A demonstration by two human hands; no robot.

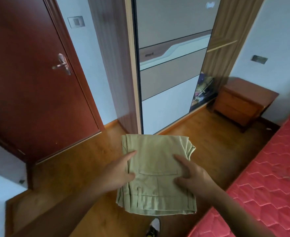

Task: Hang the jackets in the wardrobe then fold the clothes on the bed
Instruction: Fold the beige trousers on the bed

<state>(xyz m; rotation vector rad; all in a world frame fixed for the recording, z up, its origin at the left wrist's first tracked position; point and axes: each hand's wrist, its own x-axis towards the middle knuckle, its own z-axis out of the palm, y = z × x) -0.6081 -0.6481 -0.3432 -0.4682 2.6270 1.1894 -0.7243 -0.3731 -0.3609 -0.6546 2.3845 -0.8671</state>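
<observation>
Showing folded trousers (156, 168) held level in mid-air above the floor (69, 177), in front of the wardrobe (171, 74) and left of the bed (269, 177). The cloth is pale olive green, stacked in several layers into a rough rectangle; a pocket seam crosses the top face, a belt loop and waistband lie along the near edge, and loose layer ends jut out at the far right corner. The left hand (118, 171) grips the left side and the right hand (195, 175) grips the right side, each with two digits pressed on the top face. The remaining fingers pass under the cloth and are hidden. The wardrobe interior shows only through a narrow gap right of its sliding panel, where a jumble of items cannot be identified. The bed is cut off by the right and lower edges, and a shoe (153, 226) by the lower edge.
</observation>
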